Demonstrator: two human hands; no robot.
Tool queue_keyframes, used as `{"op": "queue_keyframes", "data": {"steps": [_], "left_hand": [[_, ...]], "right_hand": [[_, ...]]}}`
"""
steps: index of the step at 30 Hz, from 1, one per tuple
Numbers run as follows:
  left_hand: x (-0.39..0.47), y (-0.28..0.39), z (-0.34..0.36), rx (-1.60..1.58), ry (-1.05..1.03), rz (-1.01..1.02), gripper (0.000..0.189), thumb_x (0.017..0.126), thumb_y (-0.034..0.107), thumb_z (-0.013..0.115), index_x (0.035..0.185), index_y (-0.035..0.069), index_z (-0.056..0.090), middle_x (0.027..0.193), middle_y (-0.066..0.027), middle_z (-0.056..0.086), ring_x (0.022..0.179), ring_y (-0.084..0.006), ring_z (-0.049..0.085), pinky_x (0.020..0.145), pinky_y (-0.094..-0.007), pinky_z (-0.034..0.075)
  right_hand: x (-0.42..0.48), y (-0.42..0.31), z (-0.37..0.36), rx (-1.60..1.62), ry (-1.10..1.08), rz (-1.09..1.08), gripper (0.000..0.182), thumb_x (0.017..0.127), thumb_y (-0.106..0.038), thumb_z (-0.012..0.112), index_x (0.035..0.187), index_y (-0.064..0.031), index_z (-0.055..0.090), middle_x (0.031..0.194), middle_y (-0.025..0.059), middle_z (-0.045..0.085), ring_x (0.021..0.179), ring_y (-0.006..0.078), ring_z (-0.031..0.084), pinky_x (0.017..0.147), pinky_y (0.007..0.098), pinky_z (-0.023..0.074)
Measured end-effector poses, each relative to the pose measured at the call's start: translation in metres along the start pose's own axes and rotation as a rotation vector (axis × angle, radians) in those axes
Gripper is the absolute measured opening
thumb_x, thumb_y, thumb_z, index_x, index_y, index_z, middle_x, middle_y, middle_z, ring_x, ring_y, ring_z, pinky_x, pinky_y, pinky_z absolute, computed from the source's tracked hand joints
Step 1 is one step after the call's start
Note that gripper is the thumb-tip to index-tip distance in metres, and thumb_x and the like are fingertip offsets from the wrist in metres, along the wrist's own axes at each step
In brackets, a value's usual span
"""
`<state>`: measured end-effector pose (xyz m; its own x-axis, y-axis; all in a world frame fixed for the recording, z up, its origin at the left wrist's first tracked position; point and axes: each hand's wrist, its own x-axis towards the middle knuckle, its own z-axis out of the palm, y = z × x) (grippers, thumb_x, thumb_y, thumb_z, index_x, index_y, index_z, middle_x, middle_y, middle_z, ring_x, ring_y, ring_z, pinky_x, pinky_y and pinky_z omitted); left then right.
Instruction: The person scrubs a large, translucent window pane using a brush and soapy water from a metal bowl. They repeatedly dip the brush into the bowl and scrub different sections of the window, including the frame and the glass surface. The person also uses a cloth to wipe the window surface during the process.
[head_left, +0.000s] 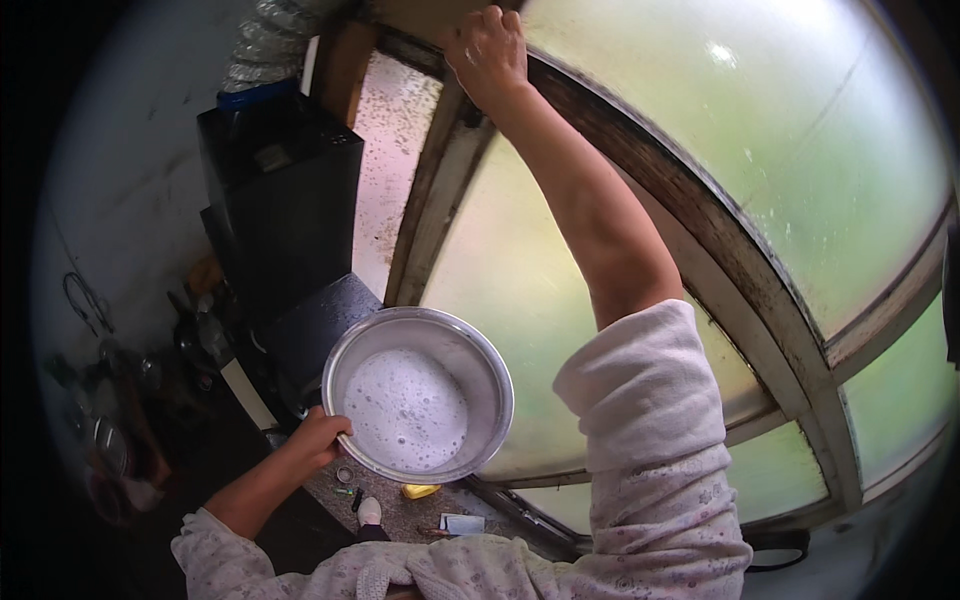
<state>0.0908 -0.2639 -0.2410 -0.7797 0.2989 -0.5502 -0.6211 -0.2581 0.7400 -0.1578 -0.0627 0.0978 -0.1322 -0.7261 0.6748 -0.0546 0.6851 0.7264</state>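
Note:
My left hand (319, 439) grips the rim of a round metal basin (491, 382), thumb over the edge. White suds with bubbles (405, 412) lie in the basin, which I hold out before the window. Raised high, my right hand (491, 52) is at the dark, stained wooden window frame (645, 135), its fingers curled. Whether something is inside that hand is hidden. Beside my right arm are a large frosted pane (750, 150) with wet streaks and another frosted pane (517, 240) behind the basin.
A black range hood (281, 202) with a foil duct (270, 45) is at the left wall. Dark cookware (195, 330) crowds the left side. Below are a yellow object (420, 491) and a pale blue flat item (463, 523), near my shoe (369, 511).

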Motion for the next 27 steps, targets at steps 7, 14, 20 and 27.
{"op": "queue_keyframes", "data": {"steps": [7,14,20,27], "left_hand": [[-0.007,-0.011,0.004,0.039,0.040,-0.037,0.031,0.062,-0.003,0.048,0.093,-0.003,0.051,0.072,-0.0079,0.052,0.059,-0.0180,0.054,0.042,-0.0275,0.042],[0.001,-0.014,0.031,-0.011,-0.071,-0.057,0.029,0.062,-0.005,0.047,0.091,-0.005,0.052,0.073,-0.0097,0.053,0.058,-0.0200,0.056,0.047,-0.0320,0.049],[-0.007,0.002,0.056,0.042,-0.104,-0.037,0.037,0.061,-0.007,0.047,0.097,-0.006,0.051,0.078,-0.0112,0.055,0.066,-0.0242,0.059,0.056,-0.0358,0.053],[-0.018,-0.002,0.058,0.153,-0.125,-0.080,0.042,0.060,-0.005,0.046,0.101,-0.004,0.050,0.085,-0.0120,0.057,0.073,-0.0237,0.061,0.057,-0.0359,0.054]], "right_hand": [[-0.089,0.061,-0.108,-0.104,-0.102,-0.072,0.013,0.066,-0.007,0.057,0.065,-0.0114,0.045,0.064,0.0029,0.048,0.055,0.0131,0.047,0.047,0.0290,0.0422],[-0.163,0.099,-0.213,-0.133,-0.161,-0.235,0.011,0.071,-0.008,0.057,0.073,-0.0092,0.046,0.069,0.0062,0.045,0.065,0.0236,0.049,0.055,0.0356,0.0403],[-0.078,0.040,-0.064,-0.208,-0.210,-0.391,0.034,0.074,-0.023,0.056,0.106,-0.0141,0.053,0.107,0.0124,0.052,0.101,0.0310,0.045,0.079,0.0436,0.0403],[-0.093,0.062,-0.113,-0.197,-0.094,-0.208,0.011,0.062,-0.019,0.056,0.059,-0.0156,0.046,0.060,0.0013,0.045,0.054,0.0135,0.046,0.045,0.0308,0.0341]]}}
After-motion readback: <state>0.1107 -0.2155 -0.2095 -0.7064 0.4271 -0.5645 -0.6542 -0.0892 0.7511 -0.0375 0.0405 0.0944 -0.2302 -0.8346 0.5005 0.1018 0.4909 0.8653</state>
